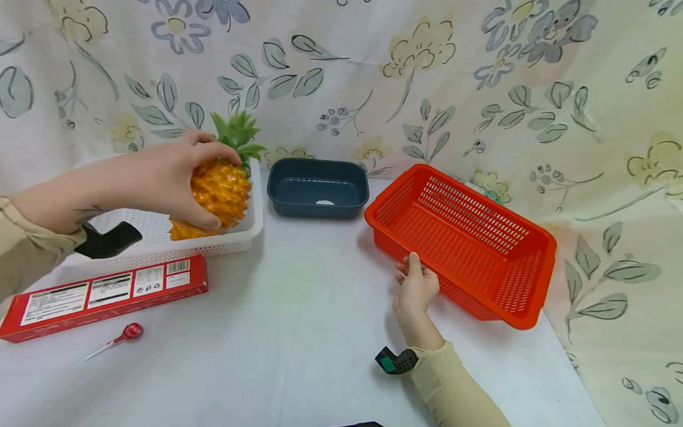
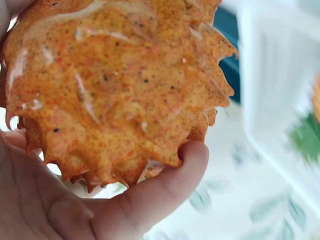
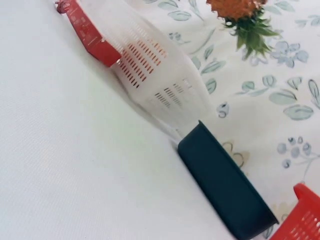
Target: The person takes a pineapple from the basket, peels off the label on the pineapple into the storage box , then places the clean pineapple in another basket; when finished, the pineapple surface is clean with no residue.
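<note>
My left hand [image 1: 176, 172] grips a spiky orange pineapple [image 1: 223, 187] with a green crown, thumb and fingers spread around its body. In the head view it overlaps the white perforated basket [image 1: 255, 222]; in the right wrist view the pineapple [image 3: 235, 9] shows above that basket. Another orange shape [image 1: 187, 231] lies inside, mostly hidden by the hand; the left wrist view shows green leaves [image 2: 307, 137] there. My right hand [image 1: 418, 290] is at the near left side of the red basket [image 1: 453, 237], fingers loosely curled, thumb tip just below the rim.
A dark blue tub [image 1: 318, 207] stands between the two baskets, near the floral cloth [image 1: 341, 77] at the back. A long red box [image 1: 114, 296] lies in front of the white basket, with a red lollipop [image 1: 132, 331] nearer the front.
</note>
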`<state>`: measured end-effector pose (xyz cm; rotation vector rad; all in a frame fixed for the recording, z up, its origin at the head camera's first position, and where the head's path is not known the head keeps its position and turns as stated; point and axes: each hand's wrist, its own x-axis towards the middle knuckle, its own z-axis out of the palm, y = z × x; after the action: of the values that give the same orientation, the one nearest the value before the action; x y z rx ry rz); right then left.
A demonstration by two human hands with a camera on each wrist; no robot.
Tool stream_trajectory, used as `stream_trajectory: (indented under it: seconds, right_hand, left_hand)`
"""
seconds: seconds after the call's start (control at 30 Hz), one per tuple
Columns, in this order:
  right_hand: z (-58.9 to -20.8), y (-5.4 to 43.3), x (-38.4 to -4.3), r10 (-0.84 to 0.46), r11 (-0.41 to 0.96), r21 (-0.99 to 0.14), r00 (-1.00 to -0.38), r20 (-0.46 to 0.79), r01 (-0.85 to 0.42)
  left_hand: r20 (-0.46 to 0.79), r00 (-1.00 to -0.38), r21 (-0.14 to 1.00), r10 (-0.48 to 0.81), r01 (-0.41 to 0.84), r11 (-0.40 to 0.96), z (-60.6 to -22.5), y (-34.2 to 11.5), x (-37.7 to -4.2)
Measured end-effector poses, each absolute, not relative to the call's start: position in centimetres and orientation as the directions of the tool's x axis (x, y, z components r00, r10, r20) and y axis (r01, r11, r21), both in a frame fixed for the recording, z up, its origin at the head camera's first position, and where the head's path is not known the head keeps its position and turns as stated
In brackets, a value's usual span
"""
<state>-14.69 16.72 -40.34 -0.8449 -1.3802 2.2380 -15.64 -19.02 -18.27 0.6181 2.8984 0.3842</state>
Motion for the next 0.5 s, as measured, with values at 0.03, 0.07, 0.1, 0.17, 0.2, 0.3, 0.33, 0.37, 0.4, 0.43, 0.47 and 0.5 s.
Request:
stream_trajectory:
  seconds: [0.03, 0.07, 0.1, 0.17, 0.2, 0.3, 0.33, 0.37, 0.4, 0.43, 0.47, 0.5]
  right_hand:
    - [-40.3, 16.7, -14.7, 0.596, -0.447, -0.895, -0.748, -0.291, -0.008]
    - [-40.4, 16.7, -14.7, 0.596, -0.445, -0.896, -0.749, -0.288, -0.01]
    - [-40.4, 16.8, -14.7, 0.597, -0.439, -0.898, -0.75, -0.284, -0.009]
    - [-40.4, 16.8, -14.8, 0.597, -0.435, -0.9, -0.752, -0.28, -0.01]
    - [-40.4, 16.8, -14.8, 0.597, -0.431, -0.902, -0.753, -0.277, -0.01]
    - [-40.5, 16.9, -14.8, 0.598, -0.427, -0.904, -0.754, -0.272, -0.012]
    - [-40.5, 16.9, -14.9, 0.598, -0.43, -0.903, -0.754, -0.273, -0.015]
    - [-40.6, 16.9, -14.9, 0.597, -0.433, -0.901, -0.754, -0.273, -0.016]
    - [-40.6, 17.0, -14.9, 0.596, -0.438, -0.899, -0.755, -0.274, -0.019]
    - [-40.6, 17.0, -14.9, 0.595, -0.443, -0.896, -0.755, -0.276, -0.022]
    - [-40.7, 17.0, -14.9, 0.593, -0.447, -0.894, -0.756, -0.278, -0.023]
    - [-40.7, 17.0, -14.9, 0.591, -0.452, -0.892, -0.756, -0.28, -0.023]
  left_hand:
    - [-0.098, -0.911, 0.274, 0.4, 0.362, 0.891, -18.2, -20.0, -15.9]
    - [-0.098, -0.916, 0.276, 0.389, 0.351, 0.895, -18.3, -21.1, -16.1]
    - [-0.092, -0.922, 0.278, 0.376, 0.339, 0.899, -18.5, -22.2, -16.4]
    - [-0.077, -0.933, 0.28, 0.353, 0.319, 0.905, -19.1, -24.5, -17.0]
    - [-0.076, -0.938, 0.281, 0.337, 0.305, 0.91, -19.4, -25.6, -17.3]
    - [-0.08, -0.955, 0.274, 0.286, 0.255, 0.927, -21.0, -28.4, -18.1]
    - [-0.092, -0.96, 0.273, 0.264, 0.231, 0.934, -21.5, -29.2, -18.3]
    - [-0.107, -0.964, 0.261, 0.242, 0.208, 0.943, -22.1, -29.9, -18.5]
    - [-0.124, -0.966, 0.252, 0.226, 0.189, 0.949, -22.6, -30.5, -18.6]
    - [-0.136, -0.968, 0.243, 0.212, 0.175, 0.954, -23.1, -31.0, -18.8]
    - [-0.154, -0.968, 0.236, 0.198, 0.158, 0.959, -23.6, -31.5, -18.9]
    - [-0.166, -0.967, 0.228, 0.193, 0.153, 0.962, -24.0, -31.9, -19.0]
